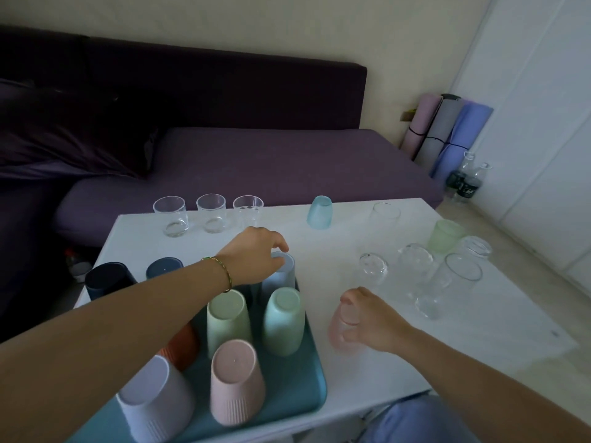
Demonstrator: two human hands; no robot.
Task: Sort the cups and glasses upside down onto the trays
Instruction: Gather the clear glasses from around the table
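A teal tray (303,385) at the near left of the white table holds several upside-down plastic cups: pink (236,383), white (153,401), two pale green (283,319), and an orange one (184,346) partly hidden by my arm. My left hand (256,255) grips the base of an inverted light blue cup (283,276) at the tray's far edge. My right hand (367,318) is closed around a pink frosted glass (342,330) on the table right of the tray. Several clear glasses (419,273) stand inverted at the right.
Three upright clear glasses (211,214) line the table's far edge, with a blue frosted glass (319,212) and a green frosted glass (444,235) further right. Two dark blue cups (108,279) sit left of the tray. A purple sofa lies behind the table.
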